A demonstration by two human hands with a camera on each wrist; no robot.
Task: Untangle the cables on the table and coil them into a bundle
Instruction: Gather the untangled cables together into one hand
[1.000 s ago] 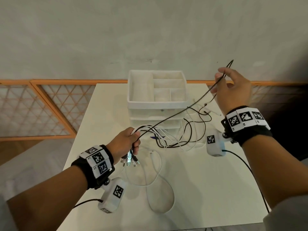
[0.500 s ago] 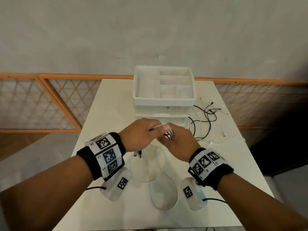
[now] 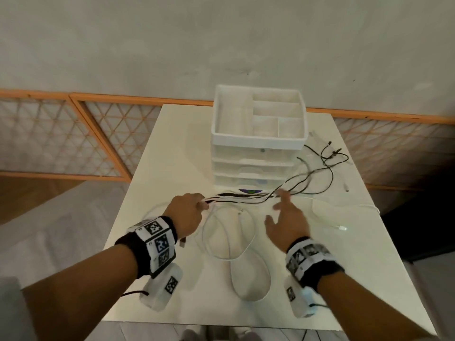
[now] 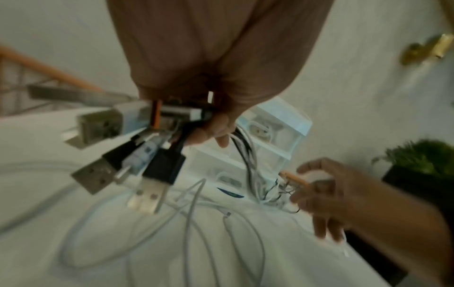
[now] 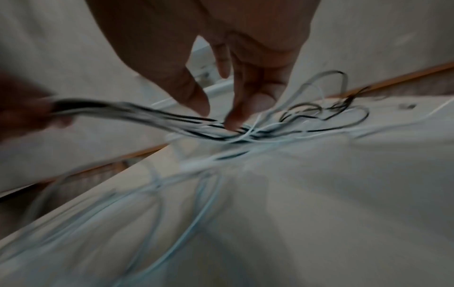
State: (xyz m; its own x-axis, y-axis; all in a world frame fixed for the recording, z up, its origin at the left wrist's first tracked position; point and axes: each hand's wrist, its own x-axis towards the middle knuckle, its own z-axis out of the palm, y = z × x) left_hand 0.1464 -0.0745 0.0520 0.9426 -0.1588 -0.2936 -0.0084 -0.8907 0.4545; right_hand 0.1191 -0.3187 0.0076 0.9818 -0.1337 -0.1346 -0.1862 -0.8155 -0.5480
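My left hand [image 3: 189, 212] grips a bundle of black and white cables [image 3: 241, 196] near their plug ends. In the left wrist view several USB plugs [image 4: 137, 169] stick out below the fist [image 4: 213, 128]. The cables run rightward in front of the drawer unit, and the black ones [image 3: 325, 173] loop off at the right. My right hand [image 3: 285, 217] is spread over the strands, fingers straight. In the right wrist view one fingertip [image 5: 236, 120] touches the cables [image 5: 216, 128]. Loose white cable loops [image 3: 229, 239] lie on the white table [image 3: 344, 279].
A white drawer organiser [image 3: 258, 134] with an open compartment tray on top stands at the back middle of the table. A white cable end [image 3: 342, 227] lies at the right. Wooden lattice railings [image 3: 61, 139] run behind the table. A potted plant [image 4: 417, 159] shows at the right.
My right hand let go of the raised black cable, came in to the left hand, then moved right along the bundle and opened. The left hand kept its grip.
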